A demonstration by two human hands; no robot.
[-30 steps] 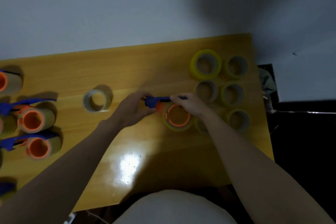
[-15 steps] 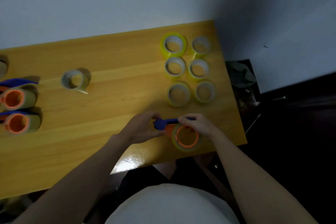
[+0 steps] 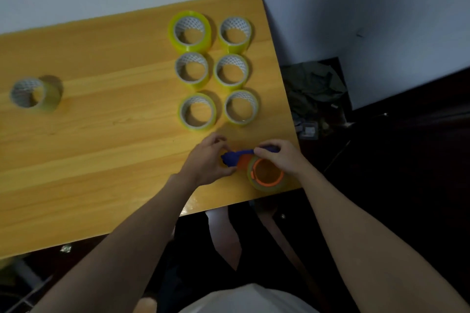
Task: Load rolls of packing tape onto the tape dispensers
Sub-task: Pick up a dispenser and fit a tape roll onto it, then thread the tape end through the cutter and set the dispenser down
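A blue and orange tape dispenser [image 3: 239,158] lies near the table's front right corner with a yellowish tape roll [image 3: 267,176] sitting around its orange hub. My left hand [image 3: 208,160] grips the dispenser's blue end. My right hand [image 3: 279,154] pinches the blue handle above the roll. Both hands touch the same dispenser. Several loose yellow tape rolls [image 3: 196,112] stand in two columns just beyond the hands.
One more tape roll [image 3: 33,94] lies on its side at the far left of the wooden table [image 3: 101,134]. The table's right edge is close to the dispenser. A dark bundle of cloth [image 3: 312,86] sits on the floor to the right.
The view has swung right and up, so the loaded dispensers at the left have left the frame. My hands and the dispenser now sit nearer the table's front right corner.
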